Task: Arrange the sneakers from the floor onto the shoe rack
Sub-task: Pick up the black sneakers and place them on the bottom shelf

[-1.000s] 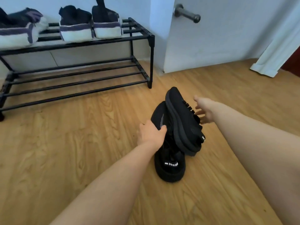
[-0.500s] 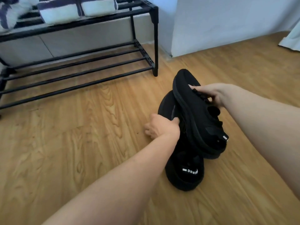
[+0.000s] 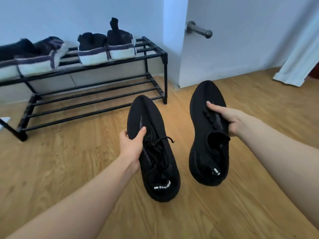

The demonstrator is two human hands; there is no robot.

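I hold two black sneakers above the wooden floor, toes pointing away from me. My left hand [image 3: 132,145] grips the left black sneaker [image 3: 155,163] by its side, thumb over the upper. My right hand [image 3: 226,118] grips the right black sneaker [image 3: 205,145] by its side near the laces. The black two-tier shoe rack [image 3: 96,66] stands against the wall at the upper left, beyond the left sneaker. Its top tier carries two pairs of dark sneakers with white soles [image 3: 107,49]. Its lower tier [image 3: 96,104] holds nothing.
A white door with a metal handle [image 3: 200,30] stands behind the right sneaker. A white curtain [image 3: 296,66] hangs to the floor at the far right. A white scrap [image 3: 4,120] lies at the left edge by the rack's leg.
Both sneakers have come up off the floor and apart from each other. My right hand closed on the tilted one and turned it upright. The view has tilted up toward the rack.
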